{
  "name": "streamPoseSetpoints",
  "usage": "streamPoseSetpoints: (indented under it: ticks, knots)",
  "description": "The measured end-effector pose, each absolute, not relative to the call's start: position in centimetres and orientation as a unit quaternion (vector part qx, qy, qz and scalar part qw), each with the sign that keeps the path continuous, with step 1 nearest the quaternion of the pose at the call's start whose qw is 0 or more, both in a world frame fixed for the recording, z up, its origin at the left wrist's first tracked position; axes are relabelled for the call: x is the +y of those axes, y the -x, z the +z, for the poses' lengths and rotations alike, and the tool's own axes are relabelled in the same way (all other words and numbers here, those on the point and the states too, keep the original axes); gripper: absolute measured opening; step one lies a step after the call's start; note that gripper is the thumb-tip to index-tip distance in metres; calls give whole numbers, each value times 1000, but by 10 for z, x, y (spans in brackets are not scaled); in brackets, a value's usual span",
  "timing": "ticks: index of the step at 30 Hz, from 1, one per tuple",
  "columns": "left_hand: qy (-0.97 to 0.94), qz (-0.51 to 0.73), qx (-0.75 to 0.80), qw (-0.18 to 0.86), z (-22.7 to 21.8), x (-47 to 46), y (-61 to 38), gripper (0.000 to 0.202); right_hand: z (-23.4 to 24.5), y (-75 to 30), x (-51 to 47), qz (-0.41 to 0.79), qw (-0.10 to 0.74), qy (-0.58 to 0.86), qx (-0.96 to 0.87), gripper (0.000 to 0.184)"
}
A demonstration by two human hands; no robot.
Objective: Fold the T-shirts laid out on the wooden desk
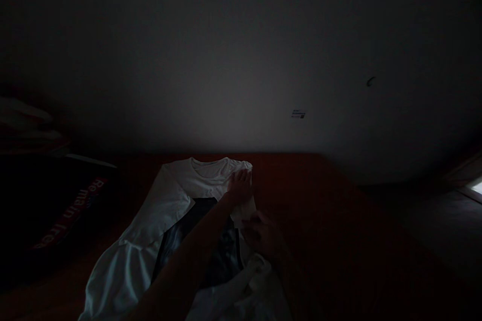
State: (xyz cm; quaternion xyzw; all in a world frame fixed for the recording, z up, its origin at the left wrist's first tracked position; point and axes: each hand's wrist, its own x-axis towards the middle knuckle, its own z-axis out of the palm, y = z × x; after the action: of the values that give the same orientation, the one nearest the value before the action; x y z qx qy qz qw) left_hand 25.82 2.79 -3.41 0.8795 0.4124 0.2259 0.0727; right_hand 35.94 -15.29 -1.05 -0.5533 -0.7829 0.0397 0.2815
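A white T-shirt (165, 200) with a dark print on its chest lies flat on a reddish-brown surface (339, 220), collar towards the wall. My left hand (240, 184) reaches across the shirt and rests flat on its far right shoulder, fingers stretched out. My right hand (263, 234) is just below it at the shirt's right edge, fingers closed on a fold of the white cloth. The lower part of the shirt is bunched near my body. The room is very dark, so the fingers show only faintly.
A dark item with red lettering (75, 210) lies on the left. Pale stacked things (26, 125) sit in shadow at the far left. A plain wall behind carries a small sticker (297, 114). A bright strip (475, 188) shows at the right edge.
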Motion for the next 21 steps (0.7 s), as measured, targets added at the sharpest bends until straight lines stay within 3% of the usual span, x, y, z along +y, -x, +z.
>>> streamPoseSetpoints:
  ticks: [6, 10, 17, 21]
  knots:
    - [-875, 249, 408, 83, -25, 45, -253, 42, -7, -359, -152, 13, 283, 568, -773, 25]
    - [-868, 284, 399, 81, -7, 40, -214, 42, -9, -361, -152, 31, 301, 581, -756, 29]
    - [-857, 316, 407, -16, -10, 5, -39, 45, -13, -361, -150, 54, 377, 584, -717, 29]
    - [-844, 292, 444, -79, -34, -20, 54, 42, -13, -358, -145, 21, 331, 592, -734, 23]
